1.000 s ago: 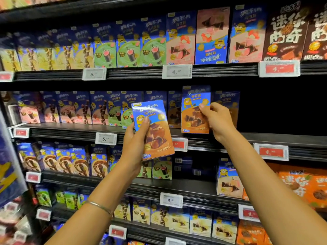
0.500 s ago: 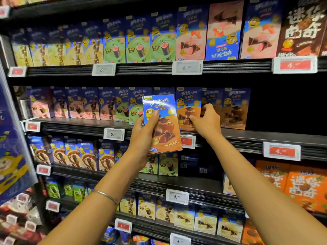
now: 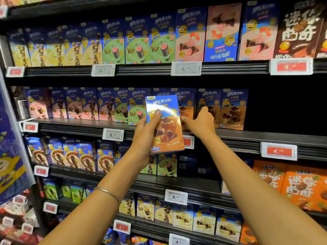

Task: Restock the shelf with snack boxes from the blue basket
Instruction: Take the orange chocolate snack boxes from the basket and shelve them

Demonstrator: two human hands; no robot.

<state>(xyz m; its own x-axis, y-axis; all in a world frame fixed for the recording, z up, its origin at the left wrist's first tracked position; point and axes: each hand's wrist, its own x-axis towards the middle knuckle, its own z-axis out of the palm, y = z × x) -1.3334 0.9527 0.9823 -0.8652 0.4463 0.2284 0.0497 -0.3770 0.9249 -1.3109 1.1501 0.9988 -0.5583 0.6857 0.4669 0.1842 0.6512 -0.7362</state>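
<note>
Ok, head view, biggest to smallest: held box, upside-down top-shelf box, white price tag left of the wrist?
Tied first: held box and upside-down box, alike in look; the held one is nearer, so unranked.
Last: white price tag.

You held one snack box upright, leaning slightly left, in your left hand, thumb on its glossy front: blue on top, brown below, with chocolate pieces printed. It hung just before the shelf, where matching boxes stood upright side by side, your right hand touching one of them.
</note>
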